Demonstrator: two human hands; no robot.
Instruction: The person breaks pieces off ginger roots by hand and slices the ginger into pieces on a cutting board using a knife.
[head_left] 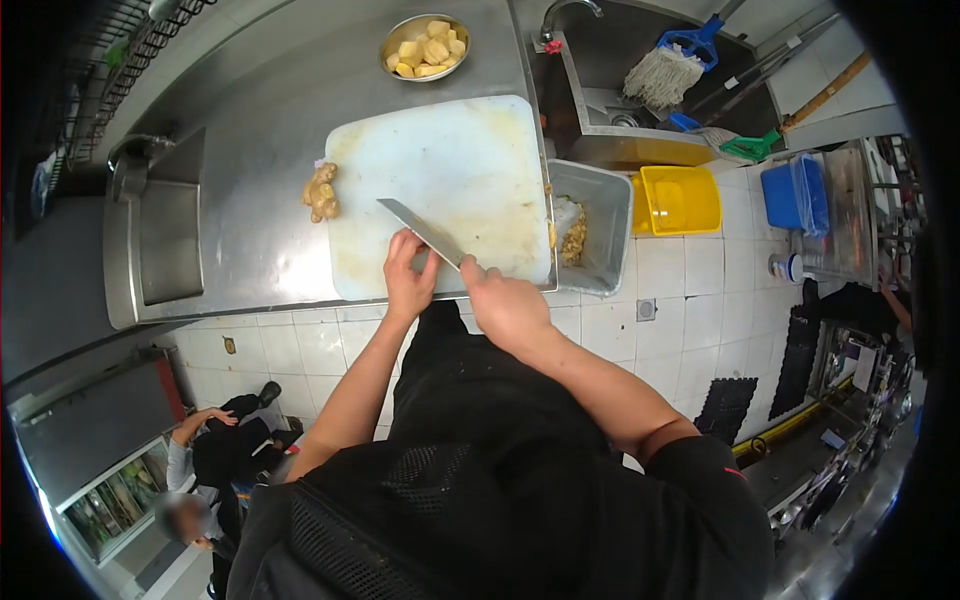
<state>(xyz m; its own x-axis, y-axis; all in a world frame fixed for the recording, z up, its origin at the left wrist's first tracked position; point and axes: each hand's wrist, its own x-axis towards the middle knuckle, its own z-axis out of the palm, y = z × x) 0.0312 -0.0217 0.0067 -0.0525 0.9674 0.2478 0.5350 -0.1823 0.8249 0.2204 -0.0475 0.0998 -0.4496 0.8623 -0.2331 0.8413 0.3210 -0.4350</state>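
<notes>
On the steel counter [255, 150], 1 bowl [430, 79] of pale yellow chunks sits beyond the white board [440, 150], and 1 knobbly ginger root [321, 192] lies by its left edge; a grey bin [612, 205] and a yellow bin [685, 205] stand to the right. The knife [413, 225] is over the board's near part, its long axis slanting, tip pointing away and leftward. The right hand [507, 308] is wrapped around its handle; the left hand [408, 280] curls beside the blade, whether pinching anything I cannot tell. Markings on the white tub [786, 267] are too small to read.
</notes>
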